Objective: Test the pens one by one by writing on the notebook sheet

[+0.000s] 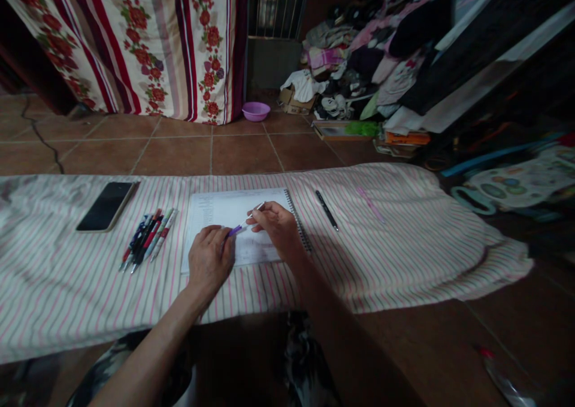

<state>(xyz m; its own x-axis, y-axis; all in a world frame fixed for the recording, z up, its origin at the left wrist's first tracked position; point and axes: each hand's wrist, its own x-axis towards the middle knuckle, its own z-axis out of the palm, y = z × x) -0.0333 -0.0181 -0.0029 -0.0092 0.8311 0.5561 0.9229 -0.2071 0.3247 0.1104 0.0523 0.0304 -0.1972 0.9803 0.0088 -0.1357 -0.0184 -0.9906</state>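
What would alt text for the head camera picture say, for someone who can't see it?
A person's right hand pinches what looks like a purple-and-white pen, its purple end at the left hand, above a spiral notebook on striped cloth. A phone and several pens lie left; a black pen and slim pink item lie right.

We saw smooth, matt paper in the notebook [224, 208], its coil [297, 218] either metal or plastic, we could not tell which. The purple pen [235, 231] looked like smooth plastic, as did the black pen [327, 211], slightly glossy, and the pink pen [371, 204], translucent. The phone [105, 207] had a glossy, glass-like face. Our sheet [404, 251] was matt, creased cloth; the curtain [173, 47] was cloth too, the bowl [256, 114] smooth plastic, the box [294, 103] matt cardboard, the tiles [188, 155] faintly shiny
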